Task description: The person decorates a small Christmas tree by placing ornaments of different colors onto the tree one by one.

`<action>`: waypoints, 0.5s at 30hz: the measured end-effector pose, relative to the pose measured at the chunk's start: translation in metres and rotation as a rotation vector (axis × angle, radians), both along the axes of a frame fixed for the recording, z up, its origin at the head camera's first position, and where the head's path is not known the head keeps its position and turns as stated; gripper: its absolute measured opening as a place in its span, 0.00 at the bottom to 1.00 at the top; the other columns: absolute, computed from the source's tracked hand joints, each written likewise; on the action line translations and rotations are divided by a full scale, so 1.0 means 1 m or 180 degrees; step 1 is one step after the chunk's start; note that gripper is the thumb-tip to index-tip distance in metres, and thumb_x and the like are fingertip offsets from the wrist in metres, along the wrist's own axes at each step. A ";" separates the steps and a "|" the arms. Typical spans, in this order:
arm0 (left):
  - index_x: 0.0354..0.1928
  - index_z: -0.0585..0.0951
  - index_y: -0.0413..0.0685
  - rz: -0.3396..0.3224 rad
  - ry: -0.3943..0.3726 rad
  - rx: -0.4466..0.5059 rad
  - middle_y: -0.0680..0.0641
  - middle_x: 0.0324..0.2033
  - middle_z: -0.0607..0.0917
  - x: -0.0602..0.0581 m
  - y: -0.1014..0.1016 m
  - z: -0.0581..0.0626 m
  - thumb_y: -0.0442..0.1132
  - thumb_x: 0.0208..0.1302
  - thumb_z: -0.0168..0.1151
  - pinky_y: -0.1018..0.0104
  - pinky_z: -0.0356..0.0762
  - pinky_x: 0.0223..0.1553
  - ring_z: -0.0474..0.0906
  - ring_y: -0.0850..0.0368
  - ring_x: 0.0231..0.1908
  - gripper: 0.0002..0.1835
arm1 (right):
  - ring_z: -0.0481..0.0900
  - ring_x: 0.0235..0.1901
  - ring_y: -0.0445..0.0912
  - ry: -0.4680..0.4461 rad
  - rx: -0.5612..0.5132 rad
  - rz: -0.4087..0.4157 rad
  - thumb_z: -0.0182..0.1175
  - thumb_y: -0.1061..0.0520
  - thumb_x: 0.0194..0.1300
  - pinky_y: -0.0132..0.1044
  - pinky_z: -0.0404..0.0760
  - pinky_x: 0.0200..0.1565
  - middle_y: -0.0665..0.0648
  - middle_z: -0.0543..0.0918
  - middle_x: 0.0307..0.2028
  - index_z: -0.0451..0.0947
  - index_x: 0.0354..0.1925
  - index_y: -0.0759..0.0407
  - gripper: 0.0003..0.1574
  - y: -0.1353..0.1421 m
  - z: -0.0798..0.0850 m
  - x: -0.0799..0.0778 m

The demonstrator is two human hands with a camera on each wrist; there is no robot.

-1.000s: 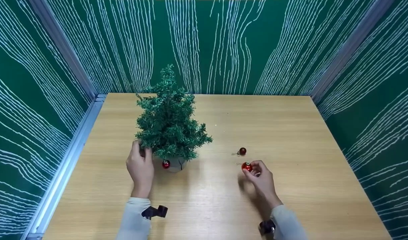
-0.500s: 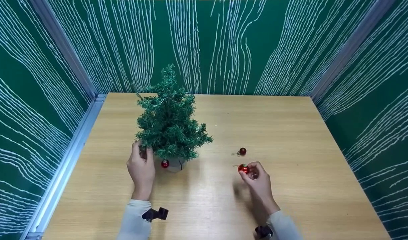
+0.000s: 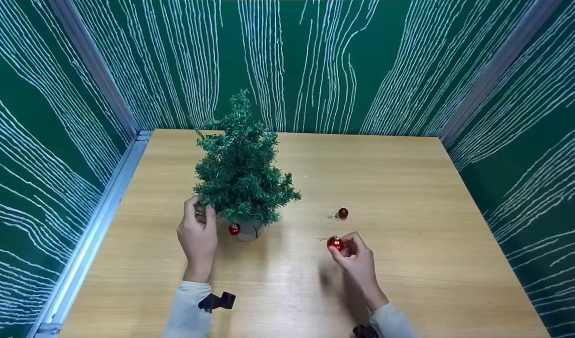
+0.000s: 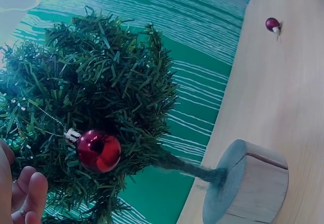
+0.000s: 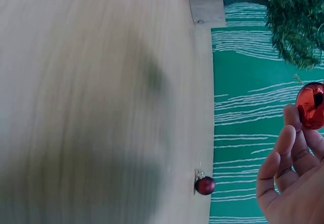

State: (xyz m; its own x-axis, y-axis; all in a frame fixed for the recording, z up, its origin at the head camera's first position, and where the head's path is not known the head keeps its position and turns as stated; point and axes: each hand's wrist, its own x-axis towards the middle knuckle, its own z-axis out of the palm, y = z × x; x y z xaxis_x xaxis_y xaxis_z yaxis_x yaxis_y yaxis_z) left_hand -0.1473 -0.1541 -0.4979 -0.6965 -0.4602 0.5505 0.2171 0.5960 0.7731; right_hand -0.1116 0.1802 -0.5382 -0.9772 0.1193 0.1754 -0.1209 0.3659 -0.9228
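A small artificial Christmas tree [image 3: 245, 178] stands left of the middle of the table on a round wooden base [image 4: 253, 188]. At its lower left branches is my left hand [image 3: 198, 237], thumb and fingers curled at the branch tips; the foliage partly hides the fingertips. Close beside this hand, a shiny red bauble [image 4: 98, 150] hangs by a thin cord from a low branch. My right hand [image 3: 358, 263] pinches another red bauble [image 3: 335, 243] between thumb and fingers above the table, its cord loop pointing left toward the tree.
A darker red bauble [image 3: 343, 213] lies on the wooden table [image 3: 433, 263], beyond my right hand. Green walls [image 3: 315, 61] with white wavy lines enclose the table at the back and sides. A metal rail [image 3: 95, 230] runs along the left edge.
My right hand has moved left and slightly nearer with the red bauble, toward the tree side. My left hand stays at the lower branches.
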 end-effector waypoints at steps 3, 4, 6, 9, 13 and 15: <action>0.50 0.78 0.40 -0.0018 0.0068 -0.0006 0.46 0.26 0.83 0.000 -0.001 0.002 0.34 0.67 0.60 0.65 0.73 0.26 0.79 0.54 0.24 0.11 | 0.74 0.25 0.38 0.0052 0.0069 0.0039 0.71 0.68 0.54 0.30 0.76 0.30 0.52 0.79 0.26 0.74 0.34 0.65 0.14 -0.006 0.012 0.006; 0.49 0.78 0.40 -0.0021 0.0078 -0.0007 0.46 0.26 0.83 0.001 -0.001 0.002 0.35 0.67 0.60 0.66 0.73 0.26 0.79 0.54 0.24 0.11 | 0.74 0.25 0.38 0.0062 0.0081 0.0040 0.71 0.68 0.54 0.30 0.76 0.30 0.52 0.79 0.25 0.74 0.34 0.65 0.14 -0.007 0.015 0.007; 0.49 0.78 0.40 -0.0031 0.0085 0.0009 0.46 0.27 0.83 0.001 -0.002 0.003 0.36 0.67 0.60 0.68 0.73 0.26 0.79 0.56 0.24 0.11 | 0.74 0.24 0.38 0.0116 0.0086 0.0047 0.71 0.69 0.53 0.32 0.77 0.30 0.52 0.79 0.25 0.74 0.33 0.66 0.14 -0.011 0.020 0.009; 0.48 0.78 0.40 -0.0036 0.0084 0.0038 0.46 0.27 0.83 0.002 -0.002 0.004 0.37 0.68 0.60 0.69 0.73 0.26 0.79 0.56 0.24 0.10 | 0.74 0.24 0.38 0.0194 0.0069 0.0068 0.71 0.70 0.53 0.35 0.78 0.31 0.52 0.79 0.25 0.74 0.33 0.66 0.14 -0.016 0.025 0.011; 0.48 0.78 0.40 -0.0015 0.0127 0.0010 0.46 0.25 0.82 0.004 -0.001 0.005 0.37 0.68 0.59 0.67 0.71 0.26 0.77 0.56 0.23 0.11 | 0.75 0.24 0.37 0.0337 0.0017 0.0131 0.71 0.70 0.53 0.34 0.78 0.32 0.53 0.80 0.26 0.74 0.33 0.66 0.13 -0.021 0.029 0.012; 0.47 0.78 0.39 -0.0013 0.0153 0.0002 0.46 0.25 0.82 0.005 0.000 0.005 0.37 0.68 0.59 0.68 0.70 0.26 0.76 0.57 0.23 0.10 | 0.75 0.24 0.37 0.0386 0.0016 0.0156 0.71 0.70 0.52 0.31 0.77 0.32 0.53 0.80 0.26 0.74 0.32 0.66 0.14 -0.023 0.030 0.011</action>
